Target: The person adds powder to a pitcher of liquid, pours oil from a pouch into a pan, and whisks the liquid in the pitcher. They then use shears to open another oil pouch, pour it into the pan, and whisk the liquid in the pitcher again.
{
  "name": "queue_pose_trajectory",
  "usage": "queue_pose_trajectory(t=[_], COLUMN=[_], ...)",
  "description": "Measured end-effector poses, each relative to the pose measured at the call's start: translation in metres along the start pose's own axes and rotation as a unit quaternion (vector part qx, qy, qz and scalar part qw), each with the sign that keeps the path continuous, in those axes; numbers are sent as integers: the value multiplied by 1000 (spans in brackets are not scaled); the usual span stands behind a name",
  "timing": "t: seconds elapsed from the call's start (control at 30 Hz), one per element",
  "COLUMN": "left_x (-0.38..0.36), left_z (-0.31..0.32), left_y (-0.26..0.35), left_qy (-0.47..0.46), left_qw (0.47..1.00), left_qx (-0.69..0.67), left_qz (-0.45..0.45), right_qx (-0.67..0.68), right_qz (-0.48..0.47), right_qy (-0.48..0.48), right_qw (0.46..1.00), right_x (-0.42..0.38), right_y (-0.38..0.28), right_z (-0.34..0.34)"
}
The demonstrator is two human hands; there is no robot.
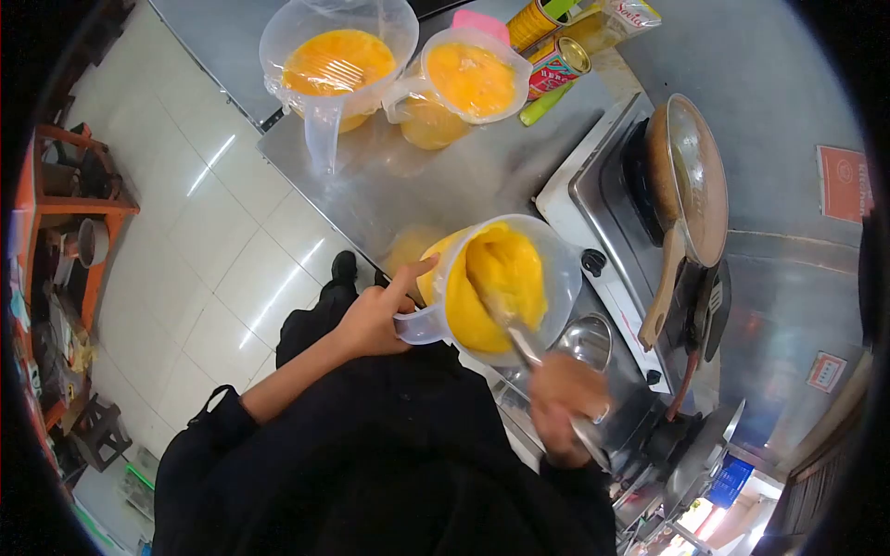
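My left hand is wrapped round the handle of a translucent plastic jug, one finger stretched along its side. The jug leans toward me and holds a thick yellow mixture. Blurred by motion, my right hand is closed on a metal whisk, whose lower end is inside the mixture. A second jug with orange-yellow egg liquid and a smaller jug with similar liquid stand farther off on the steel counter.
Right of the jug is a white gas stove with a wooden-handled pan. A metal bowl lies beside the jug. Tins stand at the back. An orange shelf is at the left, over the tiled floor.
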State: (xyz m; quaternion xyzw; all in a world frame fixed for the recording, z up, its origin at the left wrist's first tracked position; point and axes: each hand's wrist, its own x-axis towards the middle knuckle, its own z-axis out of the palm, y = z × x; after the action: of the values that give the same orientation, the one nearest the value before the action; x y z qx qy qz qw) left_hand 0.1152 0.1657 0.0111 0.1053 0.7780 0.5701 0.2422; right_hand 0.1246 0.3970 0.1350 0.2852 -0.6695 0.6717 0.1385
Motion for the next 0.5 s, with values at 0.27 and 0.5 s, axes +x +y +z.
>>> queue_pose_trajectory(t=[0.27,0.5], left_x=[0,1], left_z=[6,1], left_y=[-4,2], left_qy=[45,-16], left_qw=[998,1000], left_qx=[-19,-11], left_qz=[27,-4], right_qx=[552,-89], right_qz=[23,47], right_qy=[236,23], right_qw=[800,995], right_x=[6,-5], right_y=[-23,8], right_z=[-9,-2])
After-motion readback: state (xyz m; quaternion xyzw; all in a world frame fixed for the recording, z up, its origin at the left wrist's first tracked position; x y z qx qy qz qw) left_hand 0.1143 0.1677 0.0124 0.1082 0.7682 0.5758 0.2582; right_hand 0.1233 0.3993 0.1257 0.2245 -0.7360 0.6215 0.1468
